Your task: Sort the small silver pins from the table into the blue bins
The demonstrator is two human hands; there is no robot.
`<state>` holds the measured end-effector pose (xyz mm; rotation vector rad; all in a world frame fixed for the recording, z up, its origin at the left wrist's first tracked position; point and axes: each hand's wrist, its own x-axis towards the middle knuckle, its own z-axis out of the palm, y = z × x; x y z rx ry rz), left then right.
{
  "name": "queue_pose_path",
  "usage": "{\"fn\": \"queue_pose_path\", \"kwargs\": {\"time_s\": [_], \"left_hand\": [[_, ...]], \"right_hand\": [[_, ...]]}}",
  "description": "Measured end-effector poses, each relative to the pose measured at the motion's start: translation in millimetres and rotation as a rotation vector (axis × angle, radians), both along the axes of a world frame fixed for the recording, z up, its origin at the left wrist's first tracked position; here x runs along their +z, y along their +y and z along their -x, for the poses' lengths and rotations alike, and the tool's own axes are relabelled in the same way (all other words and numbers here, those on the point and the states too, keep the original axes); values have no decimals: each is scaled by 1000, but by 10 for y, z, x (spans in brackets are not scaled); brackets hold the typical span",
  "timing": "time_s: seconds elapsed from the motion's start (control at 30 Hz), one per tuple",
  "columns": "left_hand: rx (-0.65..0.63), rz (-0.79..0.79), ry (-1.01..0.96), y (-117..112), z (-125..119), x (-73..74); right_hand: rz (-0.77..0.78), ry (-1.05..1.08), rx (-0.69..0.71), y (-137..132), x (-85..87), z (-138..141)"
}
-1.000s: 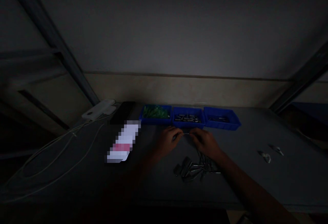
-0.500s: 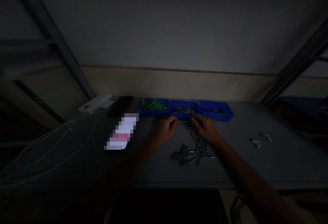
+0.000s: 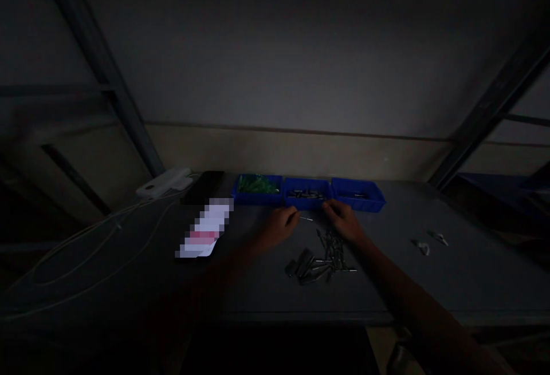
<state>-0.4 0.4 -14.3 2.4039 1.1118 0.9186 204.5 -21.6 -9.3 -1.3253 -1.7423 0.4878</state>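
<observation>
My left hand is closed in a pinch on a thin, shiny metal rod, whose free end sticks out to the right. My right hand has its fingertips together at the front right corner of the middle blue bin; whatever they hold is hidden. Short silver metal pieces lie in that bin. Below my hands, a loose pile of thin metal parts rests on the grey table, with several thicker dark metal pieces at its left.
A left blue bin holds green pieces; a right blue bin holds a few thin parts. A lit phone, white power strip and cables lie left. Two small light-coloured items lie right. The light is dim.
My right hand has come away from the rod's right end and sits by the middle bin's corner. The rod stays in my left hand, now slightly tilted. The view has shifted a little.
</observation>
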Motion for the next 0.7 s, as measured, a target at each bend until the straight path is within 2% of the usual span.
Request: {"fn": "queue_pose_path", "kwargs": {"time_s": [0.17,0.37,0.5,0.57,0.7], "left_hand": [[-52,16,-16,-16,-6,20],[-28,37,-70,-25,-3,33],[-13,79,-112,-19,13,44],[-1,96,-130,-20,22,50],[25,107,-150,-30,32,61]], "right_hand": [[131,206,40,1,-55,29],[199,335,193,-49,-18,173],[60,275,138,-106,82,177],[21,178,135,-121,119,176],[-75,-137,250,-85,178,232]]}}
